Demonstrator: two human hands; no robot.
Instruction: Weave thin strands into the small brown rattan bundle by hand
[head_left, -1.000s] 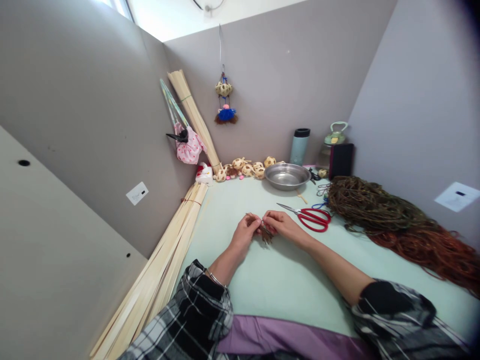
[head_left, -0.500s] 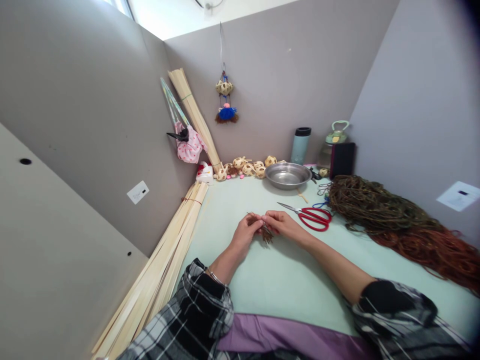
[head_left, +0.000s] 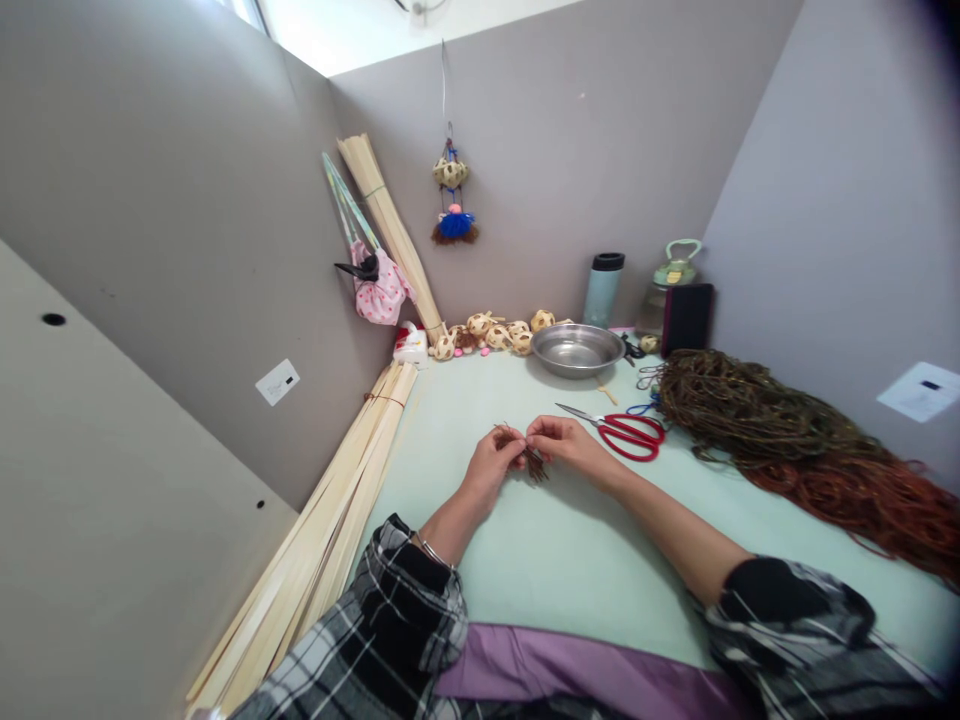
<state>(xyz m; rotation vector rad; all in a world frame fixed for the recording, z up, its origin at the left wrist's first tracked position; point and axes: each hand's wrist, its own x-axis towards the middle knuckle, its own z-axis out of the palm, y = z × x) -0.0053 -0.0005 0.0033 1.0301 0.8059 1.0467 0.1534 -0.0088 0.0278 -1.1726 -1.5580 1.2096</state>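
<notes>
A small bundle of brown cord (head_left: 536, 467) is pinched by my left hand (head_left: 495, 460), its loose ends fanning out below the fingertips and a few strands poking out above. My right hand (head_left: 562, 443) meets it from the other side, thumb and forefinger pressed together at the bundle's middle. Whether a thin tie lies between those fingers is too small to make out. Both hands hover just over the pale green tabletop (head_left: 570, 560). Red-handled scissors (head_left: 630, 436) lie right of my right hand, with their blades pointing left.
A metal bowl (head_left: 577, 352) stands behind my hands, beside several woven balls (head_left: 495, 335). Heaped green and rust cord (head_left: 765, 410) covers the right side. Pale flat strips (head_left: 337, 510) lean along the left edge. A tumbler (head_left: 604, 290) and a dark phone-like slab (head_left: 688, 318) stand at the back.
My right fingertips have shifted very slightly at the bundle. My left hand keeps its pinch, and the view has tilted a little.
</notes>
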